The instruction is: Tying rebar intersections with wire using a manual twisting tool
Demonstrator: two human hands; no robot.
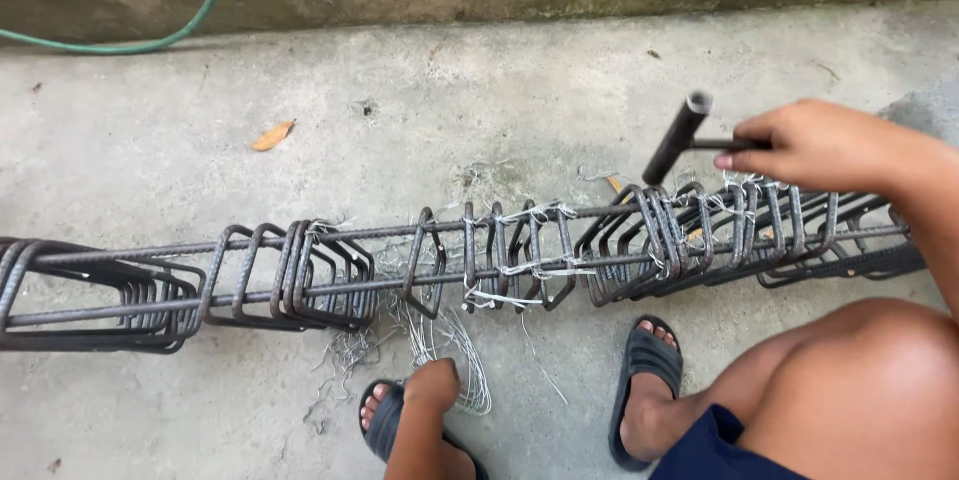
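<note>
Crouching over a rebar cage (450,260) lying left to right

Right hand (814,145) is gripping a metal tool (677,138) above the cage; left hand (432,385) is closing on loose wire (455,340) below it.

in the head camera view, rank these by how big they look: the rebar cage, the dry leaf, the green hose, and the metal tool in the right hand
1. rebar cage
2. green hose, only partly in frame
3. metal tool in the right hand
4. dry leaf

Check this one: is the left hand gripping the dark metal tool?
No, the right hand holds the tool above the rebar cage; the left hand is down at the loose wire.
</note>
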